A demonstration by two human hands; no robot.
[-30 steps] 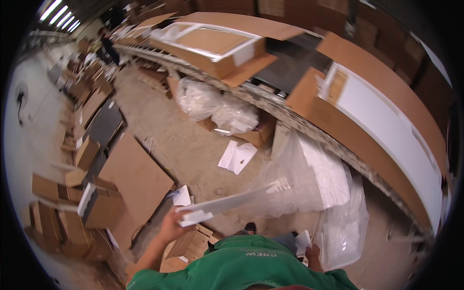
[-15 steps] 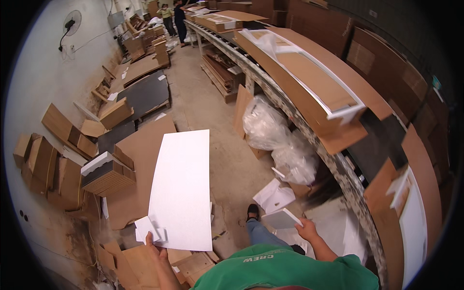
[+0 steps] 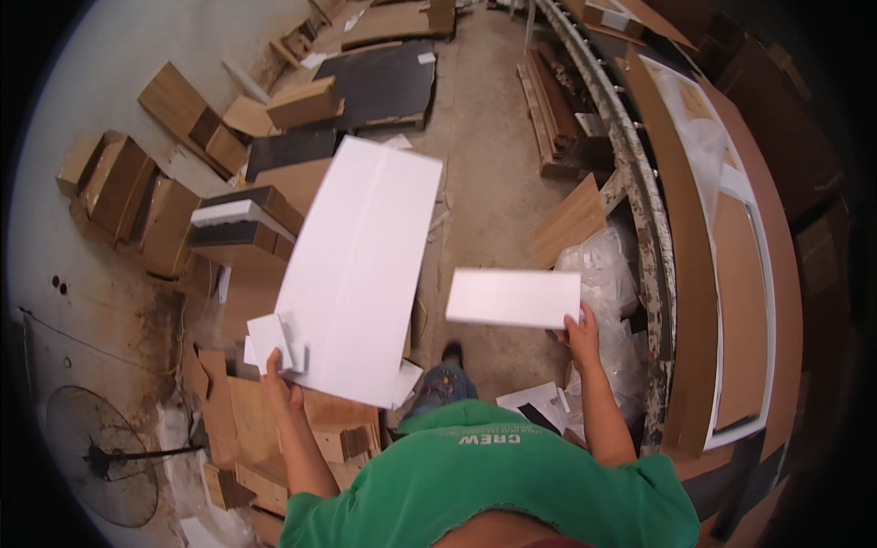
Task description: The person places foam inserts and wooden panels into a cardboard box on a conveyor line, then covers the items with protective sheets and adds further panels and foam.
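Note:
My left hand [image 3: 280,382] is closed around a few small white blocks [image 3: 268,340], thumb against the front one. Right beside them is a long white sheet [image 3: 370,247], its lower left corner close to that hand; I cannot tell whether the fingers touch it. A short white rectangular board [image 3: 513,299] is in my right hand [image 3: 579,333], gripped at its lower right corner. The board is held off the floor, wide face showing, with a gap between it and the long sheet.
A roller conveyor [image 3: 650,228] runs along the right, bearing a cardboard-wrapped panel [image 3: 744,301] with a white frame. Clear plastic bags [image 3: 603,269] lie beneath it. On the left stand cardboard boxes [image 3: 114,196], wood offcuts [image 3: 260,425] and a fan [image 3: 100,457]. A dark sheet [image 3: 384,78] lies ahead.
My right hand has lifted the short board forward and turned its wide face into view. My left hand keeps hold of the blocks. The view has shifted, bringing the fan into the lower left.

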